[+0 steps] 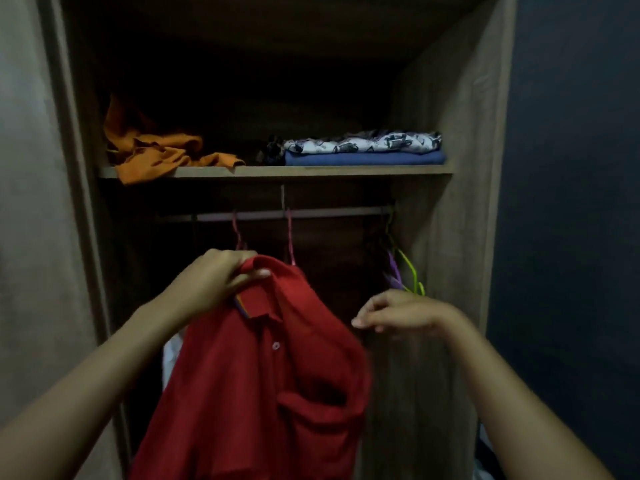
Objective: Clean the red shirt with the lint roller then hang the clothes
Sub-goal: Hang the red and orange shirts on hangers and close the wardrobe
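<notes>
A red polo shirt (263,368) with a buttoned placket hangs in front of the open wardrobe. My left hand (214,278) grips it at the collar and holds it up below the rail (277,214). My right hand (398,311) hovers just right of the shirt's shoulder, fingers loosely curled and holding nothing. Two pink hanger hooks (289,237) hang on the rail right behind the collar; whether the shirt sits on one I cannot tell. No lint roller is in view.
Green and purple hangers (403,268) hang at the rail's right end. The shelf (263,170) above carries a crumpled orange garment (156,150) and folded patterned and blue clothes (363,152). Something white (172,355) hangs behind the shirt. The wardrobe side wall (450,237) stands close on the right.
</notes>
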The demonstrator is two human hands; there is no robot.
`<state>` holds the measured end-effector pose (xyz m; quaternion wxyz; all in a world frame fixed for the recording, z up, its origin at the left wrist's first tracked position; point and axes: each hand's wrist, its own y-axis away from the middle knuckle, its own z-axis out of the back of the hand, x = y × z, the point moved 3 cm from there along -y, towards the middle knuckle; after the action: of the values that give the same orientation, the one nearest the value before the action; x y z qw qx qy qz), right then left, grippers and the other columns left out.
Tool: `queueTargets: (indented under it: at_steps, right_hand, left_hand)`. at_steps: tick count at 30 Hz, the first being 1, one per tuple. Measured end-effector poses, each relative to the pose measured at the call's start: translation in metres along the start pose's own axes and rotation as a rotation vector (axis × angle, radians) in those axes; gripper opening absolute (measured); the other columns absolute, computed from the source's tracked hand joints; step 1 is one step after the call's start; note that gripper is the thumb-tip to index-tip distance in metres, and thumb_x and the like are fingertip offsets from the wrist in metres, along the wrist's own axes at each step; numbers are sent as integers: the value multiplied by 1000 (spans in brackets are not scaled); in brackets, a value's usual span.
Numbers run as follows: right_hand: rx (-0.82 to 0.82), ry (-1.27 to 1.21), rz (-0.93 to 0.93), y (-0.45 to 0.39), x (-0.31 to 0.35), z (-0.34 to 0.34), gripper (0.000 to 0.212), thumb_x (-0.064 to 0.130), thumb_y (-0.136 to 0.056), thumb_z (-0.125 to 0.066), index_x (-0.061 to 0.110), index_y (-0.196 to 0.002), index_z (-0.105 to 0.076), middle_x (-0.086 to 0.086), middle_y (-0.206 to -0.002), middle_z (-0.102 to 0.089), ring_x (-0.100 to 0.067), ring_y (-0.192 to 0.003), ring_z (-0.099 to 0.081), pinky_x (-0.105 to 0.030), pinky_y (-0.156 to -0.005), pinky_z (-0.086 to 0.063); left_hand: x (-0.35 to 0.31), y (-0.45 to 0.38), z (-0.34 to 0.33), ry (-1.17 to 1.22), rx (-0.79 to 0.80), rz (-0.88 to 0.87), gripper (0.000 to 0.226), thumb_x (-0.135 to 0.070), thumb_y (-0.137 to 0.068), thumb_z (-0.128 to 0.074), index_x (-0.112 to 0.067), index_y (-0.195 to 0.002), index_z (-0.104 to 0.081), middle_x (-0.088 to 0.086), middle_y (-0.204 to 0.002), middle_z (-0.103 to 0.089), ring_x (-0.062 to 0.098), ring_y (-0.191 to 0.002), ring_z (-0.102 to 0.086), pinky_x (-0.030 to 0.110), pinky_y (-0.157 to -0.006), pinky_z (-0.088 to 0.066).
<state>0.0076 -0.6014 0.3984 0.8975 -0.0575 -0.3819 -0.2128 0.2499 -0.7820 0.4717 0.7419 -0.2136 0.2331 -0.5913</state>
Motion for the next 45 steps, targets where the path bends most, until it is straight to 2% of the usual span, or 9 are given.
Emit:
queueTargets:
  at_steps: [3,5,11,19,24,29,34,39,45]
  right_hand:
    - [-555,98,79,-29,-6,40,25,36,-82,-70,19,-101,-70,-4,-106,-70,-22,-104,-64,-28,-84,-45]
    - [-668,156,21,-48,-10,58,36,33,-88,-64,17,-120,-60,-7,-122,-61,-25,-114,-57,-33,-95,-46]
    - [-558,122,-166,-115,-28,70,61,43,-87,-60,10,-136,-44,-14,-134,-53,-32,-123,-52,-37,-101,-42]
    - [-676,-576,43,-179,-26,75,10,17,-95,-47,20,-103,-52,-5,-82,-67,-18,-63,-61,-27,-51,-48]
    - [-538,-787,-21,-210,-24,85,19,13,-97,-47,19,-80,-54,0,-57,-60,-8,-44,-56,-13,-35,-42]
    - [-493,-834,64,-225,-2,88,28,13,-96,-46,23,-122,-53,-2,-78,-64,-9,-55,-62,-20,-43,-46]
    - [-577,-727,211,-212,31,78,15,18,-98,-48,9,-94,-59,0,-54,-64,-4,-35,-58,-15,-35,-42]
    - [-710,-336,232,-178,56,55,31,39,-85,-61,12,-91,-76,-11,-93,-75,-27,-93,-68,-35,-80,-51]
    - [-527,-801,353,-139,72,7,33,27,-98,-46,15,-68,-54,1,-47,-50,-9,-34,-41,-19,-35,-30]
  left_hand:
    - [-3,-23,-10,16,-54,24,39,-76,-82,-39,-40,-80,-54,-7,-73,-65,11,-75,-65,40,-70,-54]
    - [-6,-36,-13,81,-94,56,41,-66,-78,-50,-26,-85,-55,-1,-71,-66,10,-69,-64,39,-68,-52]
    - [6,-52,-14,89,-130,87,39,-58,-75,-54,-22,-87,-52,2,-67,-65,6,-64,-63,34,-64,-50]
    - [28,-57,-25,87,-161,83,47,-72,-73,-52,-25,-77,-55,-5,-64,-64,4,-60,-62,19,-54,-45]
    - [35,-59,-27,95,-139,86,43,-69,-71,-51,-27,-74,-60,-12,-69,-65,0,-62,-62,12,-54,-42]
    - [49,-58,-30,96,-128,120,44,-69,-72,-53,-26,-75,-59,-8,-68,-64,3,-60,-61,13,-54,-43]
    - [55,-56,-24,51,-124,190,49,-67,-78,-58,-18,-81,-63,0,-71,-67,11,-68,-66,32,-64,-51]
    - [55,-49,-17,42,-118,307,24,-38,-90,-60,-15,-85,-64,4,-75,-68,15,-69,-64,38,-70,-51]
    - [70,-29,-18,215,-124,488,19,-21,-99,-50,-8,-93,-62,3,-77,-63,11,-67,-52,38,-73,-45]
